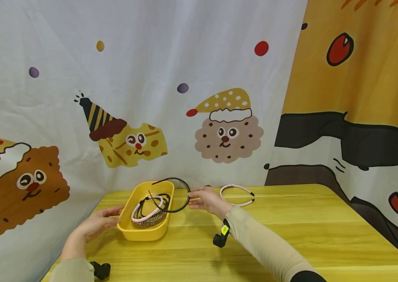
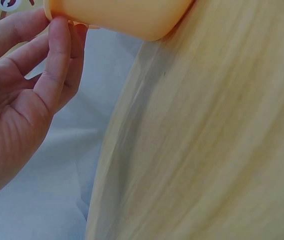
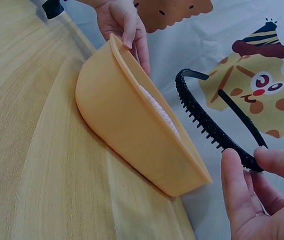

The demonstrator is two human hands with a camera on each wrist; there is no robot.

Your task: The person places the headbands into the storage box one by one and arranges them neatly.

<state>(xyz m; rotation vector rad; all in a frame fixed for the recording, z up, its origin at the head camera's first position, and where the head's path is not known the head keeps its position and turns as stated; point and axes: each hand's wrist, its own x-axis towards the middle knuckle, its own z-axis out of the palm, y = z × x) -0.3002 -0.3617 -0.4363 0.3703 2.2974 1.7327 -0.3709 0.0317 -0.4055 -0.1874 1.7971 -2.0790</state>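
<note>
My right hand (image 1: 207, 200) pinches a black toothed headband (image 3: 202, 115) between thumb and fingers. The headband is held up over the right side of a yellow plastic box (image 1: 142, 234), its open ends pointing left. Inside the box lie a pink headband (image 1: 136, 216) and several dark ones (image 1: 148, 222), heaped together. At the box's left side, my left hand (image 1: 96, 223) grips the rim, its thumb and fingers at the edge in the left wrist view. Right of my right hand, another pink headband (image 1: 222, 189) with black tips lies on the table, partly behind the forearm.
The wooden table (image 1: 290, 227) carries the box near its left edge. A white curtain (image 1: 149, 51) with cartoon prints hangs right behind the table's back edge. Small black wrist cameras (image 1: 220, 239) sit on both forearms.
</note>
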